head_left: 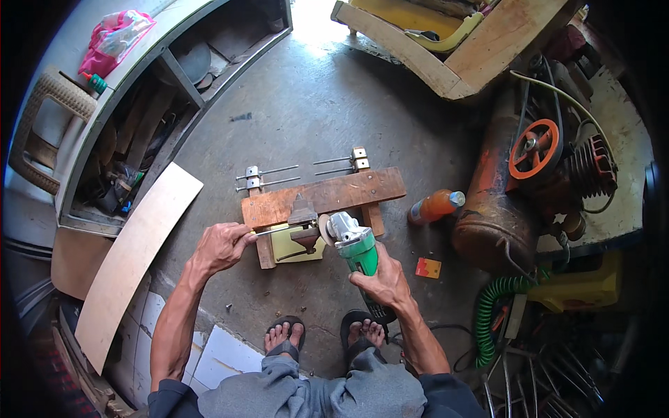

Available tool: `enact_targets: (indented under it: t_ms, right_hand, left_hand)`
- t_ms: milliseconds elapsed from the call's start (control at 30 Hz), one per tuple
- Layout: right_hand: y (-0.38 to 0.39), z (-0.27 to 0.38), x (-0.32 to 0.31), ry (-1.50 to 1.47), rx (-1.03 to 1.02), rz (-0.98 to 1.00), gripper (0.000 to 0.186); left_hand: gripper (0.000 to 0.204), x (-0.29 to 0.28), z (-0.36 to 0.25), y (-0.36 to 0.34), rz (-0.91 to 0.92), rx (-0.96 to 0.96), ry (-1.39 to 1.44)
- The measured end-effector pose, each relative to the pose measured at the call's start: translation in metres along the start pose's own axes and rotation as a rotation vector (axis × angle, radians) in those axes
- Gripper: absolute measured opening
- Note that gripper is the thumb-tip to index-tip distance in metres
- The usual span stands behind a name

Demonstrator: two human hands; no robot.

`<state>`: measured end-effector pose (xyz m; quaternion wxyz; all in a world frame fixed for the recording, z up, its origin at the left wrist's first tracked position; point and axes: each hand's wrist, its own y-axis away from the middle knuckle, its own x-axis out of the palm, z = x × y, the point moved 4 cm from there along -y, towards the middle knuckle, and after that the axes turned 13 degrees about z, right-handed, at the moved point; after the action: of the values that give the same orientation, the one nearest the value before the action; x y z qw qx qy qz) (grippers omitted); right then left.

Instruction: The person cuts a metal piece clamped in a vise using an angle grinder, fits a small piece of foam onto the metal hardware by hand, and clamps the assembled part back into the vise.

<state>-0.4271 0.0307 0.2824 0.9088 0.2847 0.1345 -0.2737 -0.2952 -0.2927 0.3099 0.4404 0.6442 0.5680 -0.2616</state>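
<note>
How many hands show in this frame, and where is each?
2: the left hand on the thin rod, the right hand around the green angle grinder.

Left hand point(221, 245) is pinching a thin metal rod point(270, 230) pointed at a small vise point(303, 211) on a low wooden bench point(334, 194), can't really tell if the tip's touching it. Right hand point(387, 280) has a fist around a green angle grinder point(361, 256), its disc point(325, 228) right beside the vise. There's a bottle of orange liquid point(435, 207) near a rusty compressor point(491, 209), plus a red-and-yellow card point(428, 268) on the floor point(279, 125). Long pale board point(139, 261) over on the left, sandals point(287, 331) on both feet.
</note>
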Motion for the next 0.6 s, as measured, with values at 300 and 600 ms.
enact_targets:
  t_ms: [300, 600]
  right_hand:
    - [-0.001, 0.0, -0.003, -0.01, 0.019, 0.027, 0.073]
    - [0.001, -0.001, -0.004, -0.024, 0.045, 0.034, 0.075]
  left_hand:
    - [0.024, 0.0, -0.005, 0.011, -0.071, 0.026, 0.076]
    - [0.022, 0.005, -0.008, 0.005, -0.051, 0.026, 0.068]
